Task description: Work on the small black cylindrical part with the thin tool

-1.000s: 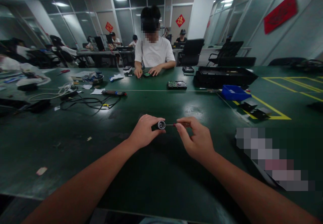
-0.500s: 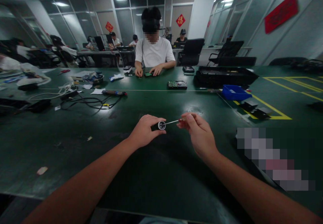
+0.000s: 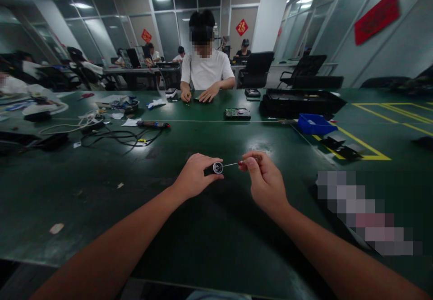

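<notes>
My left hand [image 3: 196, 175] grips a small dark cylindrical part [image 3: 218, 168] with a pale round rim, thumb and fingers on opposite sides of it. Its round end faces right, towards my other hand. In my right hand [image 3: 267, 173] is a screwdriver [image 3: 241, 162] with a thin metal shaft and a reddish, partly see-through handle. The shaft points left and its tip reaches the round end of the part; whether it touches inside I cannot tell. Both hands are over the green table [image 3: 189, 246].
Across the table a person in a white shirt [image 3: 207, 70] works with both hands. A circuit-board device [image 3: 237, 113], a black tray [image 3: 301, 102] and a blue bin [image 3: 316, 124] stand at the back right. Black cables [image 3: 118, 137] and a dark tool [image 3: 154, 124] lie at left.
My right hand has shifted its grip on the screwdriver, and more of the handle shows. The cylindrical part has moved slightly right. The person opposite has moved a hand over the green board.
</notes>
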Demonstrator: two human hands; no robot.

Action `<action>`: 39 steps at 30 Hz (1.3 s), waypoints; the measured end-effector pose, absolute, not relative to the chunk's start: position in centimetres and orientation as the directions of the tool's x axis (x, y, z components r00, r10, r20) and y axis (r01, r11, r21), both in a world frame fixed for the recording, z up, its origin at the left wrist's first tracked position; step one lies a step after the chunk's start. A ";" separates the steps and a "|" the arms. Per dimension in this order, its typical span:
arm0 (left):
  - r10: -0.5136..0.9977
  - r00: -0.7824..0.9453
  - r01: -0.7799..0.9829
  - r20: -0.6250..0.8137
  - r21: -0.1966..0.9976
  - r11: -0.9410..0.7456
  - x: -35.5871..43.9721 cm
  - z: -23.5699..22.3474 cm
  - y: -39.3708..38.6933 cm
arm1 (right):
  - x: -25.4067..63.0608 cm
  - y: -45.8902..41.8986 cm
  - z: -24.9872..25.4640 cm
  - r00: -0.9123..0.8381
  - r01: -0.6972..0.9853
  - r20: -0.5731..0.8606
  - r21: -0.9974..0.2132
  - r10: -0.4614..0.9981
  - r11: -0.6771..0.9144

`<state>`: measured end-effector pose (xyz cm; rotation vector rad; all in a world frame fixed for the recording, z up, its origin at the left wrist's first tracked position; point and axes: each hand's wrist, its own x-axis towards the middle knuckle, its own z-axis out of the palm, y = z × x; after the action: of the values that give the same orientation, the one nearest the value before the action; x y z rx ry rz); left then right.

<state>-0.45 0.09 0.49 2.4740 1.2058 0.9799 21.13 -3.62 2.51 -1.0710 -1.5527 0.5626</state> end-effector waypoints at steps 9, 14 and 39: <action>0.772 0.438 0.628 0.460 0.458 -0.629 -0.5 0.4 0.2 | 21.5 -4.1 3.4 -0.071 0.586 0.580 -0.634 0.811 0.505; 0.770 0.422 0.638 0.478 0.447 -0.627 -0.6 0.4 0.2 | 21.7 -4.3 3.4 -0.231 0.530 0.597 -0.585 0.768 0.614; 0.776 0.416 0.639 0.475 0.454 -0.621 -0.6 0.4 0.2 | 21.2 -3.2 2.2 0.051 0.261 0.446 -0.870 0.894 0.419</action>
<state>-0.61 0.19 0.39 2.4666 1.2501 0.9915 21.19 -3.17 2.21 -1.0828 -1.4811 0.6644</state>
